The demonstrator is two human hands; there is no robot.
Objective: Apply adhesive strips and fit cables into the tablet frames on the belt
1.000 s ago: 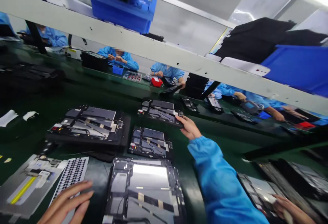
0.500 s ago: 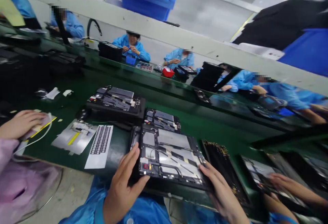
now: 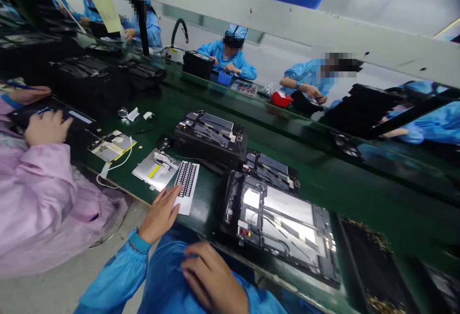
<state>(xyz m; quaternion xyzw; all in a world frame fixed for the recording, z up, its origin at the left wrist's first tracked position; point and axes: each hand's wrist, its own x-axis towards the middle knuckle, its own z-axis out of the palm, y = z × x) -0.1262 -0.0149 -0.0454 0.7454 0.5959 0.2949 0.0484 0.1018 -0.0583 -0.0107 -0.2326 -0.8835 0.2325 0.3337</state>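
My left hand (image 3: 161, 214) reaches over the table's front edge, its fingers stretched out at the lower left side of a white sheet (image 3: 185, 205) printed with rows of small black marks. Whether the fingertips press on the sheet or hover just above it, I cannot tell. My right hand (image 3: 215, 278) is over my lap, fingers loosely bent and apart, holding nothing. To the right lies an opened tablet-like device (image 3: 291, 220), its inner plates and cables facing up, with neither hand on it. Left of the sheet is a silver metal plate (image 3: 149, 172) with a yellow strip.
Behind sit a stack of similar devices (image 3: 212, 134) and another open unit (image 3: 271, 170). A black tray (image 3: 373, 261) with gold-coloured bits stands at right. At left, a co-worker in a pink sleeve (image 3: 53, 170) handles a dark panel (image 3: 53, 112). Several people in blue work across the bench.
Both hands have left the opened device. My left hand has moved left to the printed sheet; my right hand has drawn back over my lap. The view has swung left.
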